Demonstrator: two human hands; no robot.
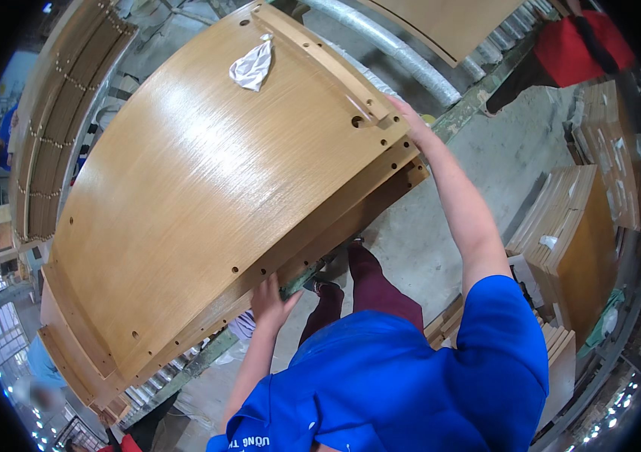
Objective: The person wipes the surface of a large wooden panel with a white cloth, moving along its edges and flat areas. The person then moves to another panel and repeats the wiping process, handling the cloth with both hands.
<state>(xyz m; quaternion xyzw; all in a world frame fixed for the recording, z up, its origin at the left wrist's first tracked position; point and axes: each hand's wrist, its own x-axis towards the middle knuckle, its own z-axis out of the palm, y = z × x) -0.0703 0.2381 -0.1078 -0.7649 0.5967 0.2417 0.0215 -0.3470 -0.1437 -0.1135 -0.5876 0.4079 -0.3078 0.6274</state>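
A large varnished wooden panel with a curved far edge and drilled holes along its near edge lies in front of me. It rests on top of at least one similar panel. Wooden rails are fixed across its two ends. My left hand grips the near edge around the middle, thumb apart, fingertips partly hidden by the wood. At the right end, my right hand is wrapped round the corner by the rail, its fingers mostly out of sight. A crumpled white cloth lies on the panel's far part.
Metal rollers run beneath the stack. Curved boards stand at far left. Stacked flat panels lean at right. A person in red stands at upper right. A wrapped tube lies beyond the panel.
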